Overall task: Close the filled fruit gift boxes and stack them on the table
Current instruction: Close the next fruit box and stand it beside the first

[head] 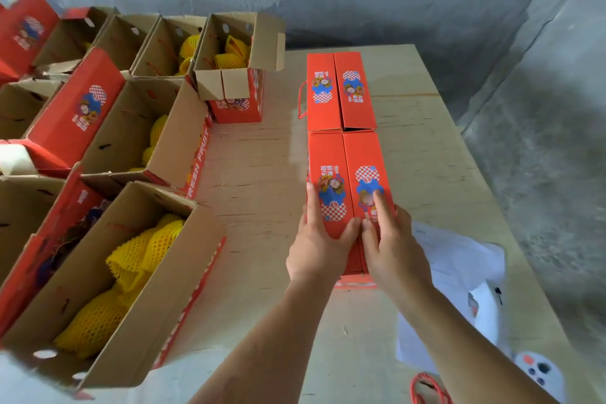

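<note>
- Both your hands press on the near red box (349, 187) on the table (259, 180).
- Your left hand (316, 249) lies flat on its left flap; your right hand (393, 246) lies on its right flap.
- Another shut red box (339, 92) sits just behind it.
- Open boxes (108, 275) with yellow-netted fruit (131, 272) stand on your left.

Two closed red gift boxes (341, 92) (349, 187) lie end to end on the bench (426, 154). Open boxes with yellow foam-netted fruit showing number four (108, 275) (144, 131) (170, 46) (229, 52); further open boxes crowd the left edge, cut off, so their count cannot be told. Two hands (316, 246) (393, 249) are in view. One white paper sheet (459, 259) lies at the right.
</note>
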Available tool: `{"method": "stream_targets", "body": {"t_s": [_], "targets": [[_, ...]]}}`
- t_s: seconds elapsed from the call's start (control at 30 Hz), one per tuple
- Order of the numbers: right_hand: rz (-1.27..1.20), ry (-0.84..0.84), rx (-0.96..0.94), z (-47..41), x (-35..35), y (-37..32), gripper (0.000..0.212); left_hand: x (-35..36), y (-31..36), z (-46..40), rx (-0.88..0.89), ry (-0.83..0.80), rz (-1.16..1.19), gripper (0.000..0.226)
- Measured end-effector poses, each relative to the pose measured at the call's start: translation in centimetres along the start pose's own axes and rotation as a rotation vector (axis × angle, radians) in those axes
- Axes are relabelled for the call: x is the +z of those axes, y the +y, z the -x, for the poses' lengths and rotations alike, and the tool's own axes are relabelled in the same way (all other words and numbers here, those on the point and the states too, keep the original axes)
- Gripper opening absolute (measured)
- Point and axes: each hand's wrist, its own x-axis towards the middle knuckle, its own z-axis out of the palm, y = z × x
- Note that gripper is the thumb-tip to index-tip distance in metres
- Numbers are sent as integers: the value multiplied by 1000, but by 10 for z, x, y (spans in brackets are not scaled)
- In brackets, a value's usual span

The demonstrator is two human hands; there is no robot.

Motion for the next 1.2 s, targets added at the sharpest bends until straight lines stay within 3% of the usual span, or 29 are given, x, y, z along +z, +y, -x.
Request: {"method": "stream_targets", "body": {"t_s": [0.1, 0.4, 0.53, 0.63, 0.7, 0.8, 0.9, 0.93, 1.0, 1.1, 1.2], "targets": [[72, 103, 5, -6, 6, -1, 55, 3, 4, -1, -50, 10, 66, 107], [124, 120, 8, -34, 7, -7, 50, -6, 17, -29, 12, -124, 46, 103], [155, 53, 67, -21, 1, -15, 58, -15, -1, -15, -37, -211, 174, 97], [-72, -8, 267, -20, -8, -12, 65, -17, -14, 3, -242, -227, 224, 84], [-230, -76, 448, -23, -18, -6, 51, -22, -19, 11, -291, -251, 222, 76], [-268, -207, 491, -25, -44, 7, 46, -40, -26, 13, -206, -236, 173, 47], [-179, -325, 436, -30, -72, 17, 33, -65, -20, 13, -148, -215, 187, 42], [-188, -309, 400, -33, -79, 19, 26, -73, -15, 11, -132, -177, 223, 35], [-208, -97, 295, -43, -90, 21, 13, -88, -2, 5, -92, -71, 267, 16], [-306, 250, 207, -57, -101, 16, 9, -109, 12, -7, 38, 135, 72, 9], [-509, 335, 140, -65, -102, 3, 17, -123, 23, -22, 144, 388, -27, 8]]}}
